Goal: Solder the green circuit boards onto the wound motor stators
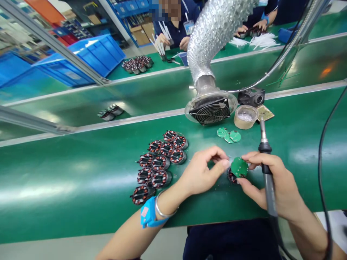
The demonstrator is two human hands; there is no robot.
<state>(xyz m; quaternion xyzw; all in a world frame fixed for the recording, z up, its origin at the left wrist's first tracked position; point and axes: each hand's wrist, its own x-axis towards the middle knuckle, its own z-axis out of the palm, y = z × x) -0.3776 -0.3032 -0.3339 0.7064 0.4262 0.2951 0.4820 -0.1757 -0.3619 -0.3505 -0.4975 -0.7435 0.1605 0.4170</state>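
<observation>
Between thumb and fingers of my right hand point(273, 180) is a round green circuit board point(239, 167), tilted over a motor stator point(232, 176) that it partly covers. A soldering iron point(269, 187) also rests in that hand, its tip up at the tip-cleaning plate point(266, 113). My left hand point(204, 169) is just left of the board, thumb and fingertips pinched together; whatever is between them is too small to make out. Several red-and-black stators point(159, 163) stand grouped left of my left hand. Loose green boards point(229, 135) lie beyond my hands.
A fume extractor fan point(211, 111) on a silver duct point(217, 32) hangs behind the boards, beside a round pot point(245, 117). The iron's black cable point(321, 162) runs at right. Across the bench, a person point(176, 29) handles white strips near blue bins point(81, 59).
</observation>
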